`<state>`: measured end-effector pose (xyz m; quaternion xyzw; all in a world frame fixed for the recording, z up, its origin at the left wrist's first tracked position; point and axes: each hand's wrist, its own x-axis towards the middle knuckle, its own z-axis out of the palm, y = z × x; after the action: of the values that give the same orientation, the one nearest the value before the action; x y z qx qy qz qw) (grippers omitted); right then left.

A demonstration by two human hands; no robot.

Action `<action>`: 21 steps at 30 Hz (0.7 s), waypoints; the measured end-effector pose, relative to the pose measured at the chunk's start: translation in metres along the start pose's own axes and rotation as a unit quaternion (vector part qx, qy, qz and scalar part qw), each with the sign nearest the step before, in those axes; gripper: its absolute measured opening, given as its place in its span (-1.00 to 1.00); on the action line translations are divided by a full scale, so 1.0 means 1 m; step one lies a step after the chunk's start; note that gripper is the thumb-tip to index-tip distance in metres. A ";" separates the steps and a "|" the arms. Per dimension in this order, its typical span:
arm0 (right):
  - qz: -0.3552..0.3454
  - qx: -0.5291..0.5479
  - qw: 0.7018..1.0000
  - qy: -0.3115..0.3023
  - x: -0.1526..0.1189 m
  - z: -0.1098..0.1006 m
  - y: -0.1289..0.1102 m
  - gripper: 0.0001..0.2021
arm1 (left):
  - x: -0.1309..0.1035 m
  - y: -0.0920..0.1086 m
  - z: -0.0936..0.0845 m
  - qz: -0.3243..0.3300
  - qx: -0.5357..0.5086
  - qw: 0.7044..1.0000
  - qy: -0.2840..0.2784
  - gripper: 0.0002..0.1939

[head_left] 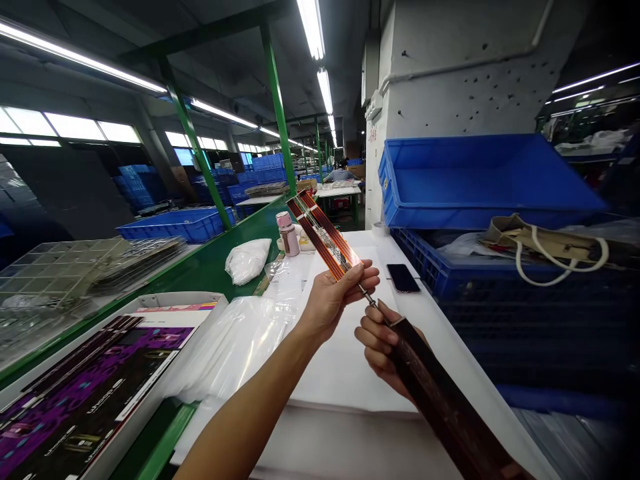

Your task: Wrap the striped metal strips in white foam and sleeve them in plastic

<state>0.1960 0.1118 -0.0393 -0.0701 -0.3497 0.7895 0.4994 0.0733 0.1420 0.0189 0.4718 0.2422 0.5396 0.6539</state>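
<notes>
My left hand [333,297] is closed on the lower end of a long flat orange and dark striped piece [325,237], tilted up to the left over the white table. A thin metal rod [369,297] runs from its lower end toward my right hand [383,340]. My right hand has its fingers wrapped round the rod's other end, beside a long dark brown piece [435,387] that slants down to the lower right. Part of the right palm is hidden behind that brown piece.
Clear plastic bags [245,340] lie left of my arm, beside a tray [220,307] of printed sheets. A pink bottle [287,237], a white bag [247,260] and a phone [403,278] are further back. Blue crates [480,333] and a beige bag [550,243] stand at right.
</notes>
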 end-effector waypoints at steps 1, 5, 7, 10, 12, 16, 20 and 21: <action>-0.003 -0.059 0.998 -0.001 0.000 -0.001 0.000 -0.69 | -0.002 0.000 0.000 0.009 0.008 1.000 0.016 -0.68; -0.084 -0.364 0.926 0.050 -0.001 0.001 -0.003 -0.65 | -0.007 -0.002 0.000 0.042 0.054 0.995 0.072 -0.66; -0.157 -0.515 0.839 0.083 -0.002 0.007 -0.009 -0.67 | -0.008 -0.002 -0.002 0.065 0.094 0.989 0.091 -0.64; -0.189 -0.655 0.725 0.097 -0.001 0.017 -0.026 -0.67 | -0.005 0.006 -0.007 0.060 0.109 0.990 0.064 -0.65; -0.102 -0.593 0.797 0.056 0.002 0.021 -0.038 -0.68 | 0.000 0.016 -0.010 0.037 0.066 0.997 0.013 -0.69; 0.093 -0.272 0.956 -0.062 0.015 0.023 -0.046 -0.69 | 0.009 0.038 -0.009 0.000 -0.034 0.995 -0.093 -0.77; 0.047 -0.346 0.934 -0.079 0.024 0.031 -0.041 -0.65 | 0.011 0.052 -0.004 0.036 0.054 0.995 -0.082 -0.73; -0.010 -0.447 0.893 -0.058 0.025 0.035 -0.042 -0.65 | 0.010 0.054 -0.004 0.055 0.106 0.991 -0.054 -0.71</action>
<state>0.1985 0.1264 0.0184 -0.2367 -0.6948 0.5477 0.4016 0.0476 0.1514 0.0670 0.5792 0.2359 0.5199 0.5818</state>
